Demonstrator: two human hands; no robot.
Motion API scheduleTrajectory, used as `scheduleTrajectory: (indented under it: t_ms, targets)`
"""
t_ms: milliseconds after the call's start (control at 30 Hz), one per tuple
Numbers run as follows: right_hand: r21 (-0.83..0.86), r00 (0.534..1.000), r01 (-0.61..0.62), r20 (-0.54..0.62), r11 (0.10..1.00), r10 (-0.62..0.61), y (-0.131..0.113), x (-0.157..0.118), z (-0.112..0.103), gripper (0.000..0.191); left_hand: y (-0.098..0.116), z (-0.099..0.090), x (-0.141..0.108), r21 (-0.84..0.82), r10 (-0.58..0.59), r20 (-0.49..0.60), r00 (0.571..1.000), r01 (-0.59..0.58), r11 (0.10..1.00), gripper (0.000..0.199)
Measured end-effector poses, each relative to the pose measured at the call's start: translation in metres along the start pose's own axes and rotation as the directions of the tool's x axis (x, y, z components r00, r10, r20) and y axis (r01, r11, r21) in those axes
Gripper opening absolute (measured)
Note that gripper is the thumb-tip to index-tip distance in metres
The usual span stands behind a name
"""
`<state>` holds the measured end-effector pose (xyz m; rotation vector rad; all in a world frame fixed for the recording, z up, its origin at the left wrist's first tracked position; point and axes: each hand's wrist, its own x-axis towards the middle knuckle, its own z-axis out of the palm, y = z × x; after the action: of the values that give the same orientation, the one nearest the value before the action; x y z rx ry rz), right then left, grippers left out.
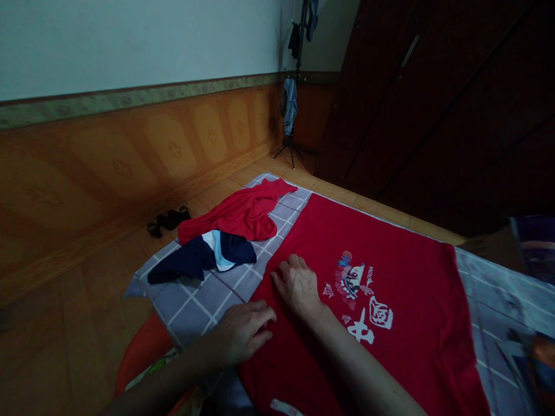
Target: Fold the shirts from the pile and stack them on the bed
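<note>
A red T-shirt point(407, 254) with white Chinese lettering and a colourful printed figure lies spread out on a grey checked cloth point(234, 286). My right hand point(299, 286) rests on the shirt's left part, its fingers bent and apart, fingertips touching the fabric. Closer to me, my left hand point(247, 329) is over the shirt's left edge, with a gap between thumb and fingers. Neither hand visibly grips the cloth. The shirt's near end runs out of view at the bottom.
A crumpled red garment point(238, 211) and a navy, white and light-blue garment point(202, 254) lie at the left. An orange-red seat point(145, 346) stands below the edge. Beyond are dark shoes point(171, 219), a clothes stand point(298, 63) and a dark wardrobe point(425, 115).
</note>
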<state>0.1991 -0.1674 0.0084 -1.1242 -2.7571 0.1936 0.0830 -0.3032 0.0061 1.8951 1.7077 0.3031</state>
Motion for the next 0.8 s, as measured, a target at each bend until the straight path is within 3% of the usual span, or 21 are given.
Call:
scheduleTrajectory:
  t_ms: [133,267,367,433,533,633,700,800]
  targets:
    - [-0.047,0.999,-0.033,-0.010,0.998,0.033,0.007,0.009,0.008,0.022,0.002,-0.004,-0.004,0.049,0.023,0.033,0.999,-0.024,0.999,0.021]
    - [0.033,0.999,-0.020,-0.027,0.999,0.021,0.012,-0.003,-0.010,0.015,0.006,-0.011,0.002,0.134,0.075,-0.049,0.996,-0.067,0.989,0.018]
    - [0.114,0.999,-0.015,-0.047,0.993,0.021,0.022,-0.026,-0.027,0.015,0.002,-0.007,0.013,0.298,0.195,-0.159,0.968,-0.141,0.944,0.053]
    - [0.171,0.993,-0.028,-0.105,0.985,0.047,0.035,-0.050,-0.035,0.016,-0.006,0.001,0.018,0.396,0.264,-0.132,0.955,-0.194,0.898,0.074]
    - [0.249,0.960,-0.086,-0.239,0.965,0.147,0.064,-0.101,-0.044,0.020,-0.022,0.011,0.020,0.482,0.302,-0.057,0.952,-0.239,0.843,0.077]
    - [0.303,0.885,-0.225,-0.334,0.926,0.324,0.093,-0.168,-0.052,0.020,-0.039,0.017,0.018,0.548,0.355,-0.051,0.934,-0.270,0.791,0.075]
    - [0.313,0.800,-0.355,-0.386,0.881,0.459,0.107,-0.217,-0.058,0.020,-0.048,0.018,0.020,0.589,0.417,-0.063,0.907,-0.304,0.749,0.076]
    - [0.342,0.588,-0.595,-0.432,0.727,0.684,0.113,-0.281,-0.062,0.024,-0.048,0.014,0.033,0.632,0.520,-0.117,0.846,-0.340,0.697,0.079]
